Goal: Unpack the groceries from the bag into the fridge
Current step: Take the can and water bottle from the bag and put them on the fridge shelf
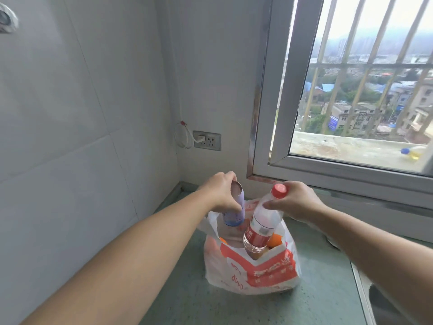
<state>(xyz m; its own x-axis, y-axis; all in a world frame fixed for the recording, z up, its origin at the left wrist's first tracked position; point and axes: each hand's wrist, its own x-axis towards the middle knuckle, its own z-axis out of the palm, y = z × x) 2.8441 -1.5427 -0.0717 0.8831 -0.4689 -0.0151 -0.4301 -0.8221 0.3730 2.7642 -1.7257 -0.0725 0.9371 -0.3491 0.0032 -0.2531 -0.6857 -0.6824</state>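
Note:
A white and orange plastic grocery bag (253, 270) stands open on the green countertop (316, 296). My left hand (222, 193) grips a pale blue drink can (234, 214) near its top, the can lifted just above the bag's mouth. My right hand (295, 202) holds a clear water bottle (260, 228) with a red cap and red label by its neck; the bottle's base is still inside the bag. Orange fruit (274, 240) shows inside the bag beside the bottle. The fridge is not in view.
Tiled walls meet in a corner behind the bag, with a wall socket (207, 140) and a plugged white cable. A barred window (351, 90) is at the right, a bottle (413, 153) lying on its outer ledge. A sink edge (365, 296) shows at the lower right.

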